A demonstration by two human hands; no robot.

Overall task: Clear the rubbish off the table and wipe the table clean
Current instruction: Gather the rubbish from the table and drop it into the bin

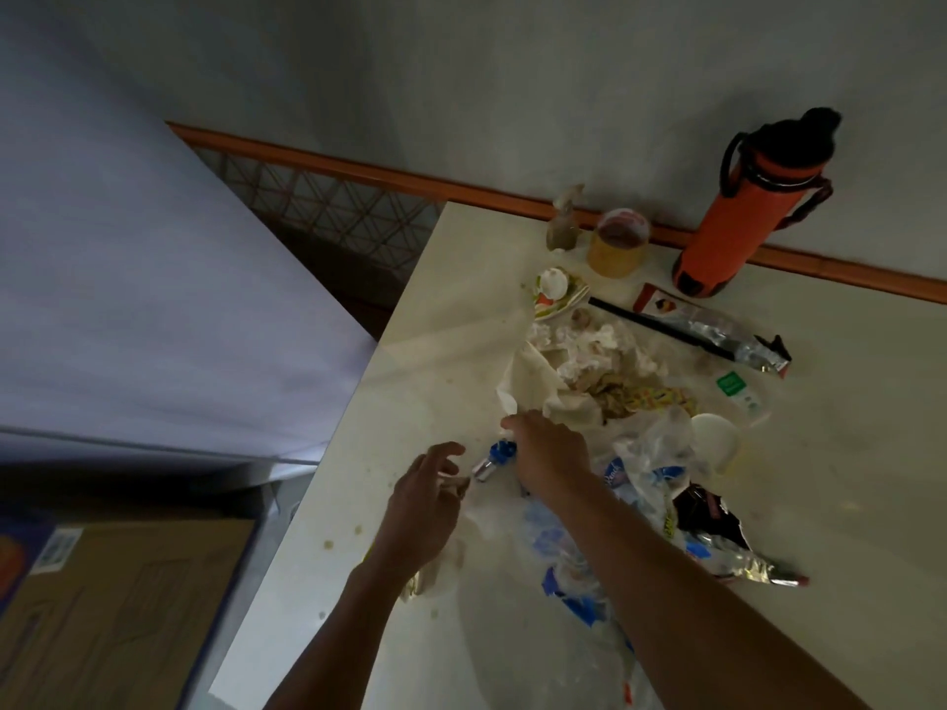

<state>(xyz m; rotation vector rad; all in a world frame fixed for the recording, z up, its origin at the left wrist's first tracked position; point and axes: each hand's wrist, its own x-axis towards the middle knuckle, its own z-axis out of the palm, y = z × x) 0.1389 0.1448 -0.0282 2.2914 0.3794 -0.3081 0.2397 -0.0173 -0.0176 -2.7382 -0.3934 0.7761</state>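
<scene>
A pale table carries a heap of rubbish: crumpled tissues and paper, clear plastic bags with blue print, and foil snack wrappers. My right hand rests on the heap's left edge, fingers curled over a small blue and silver wrapper. Just left of it, my left hand hovers with fingers apart, and a scrap of something pale shows under its fingertips. Brown spots stain the table near the left edge.
An orange flask stands at the back by the wall, with a lidded cup and a small bottle beside it. A foil packet, black stick, white lid and dirty dish lie nearby. Cardboard box on the floor at left.
</scene>
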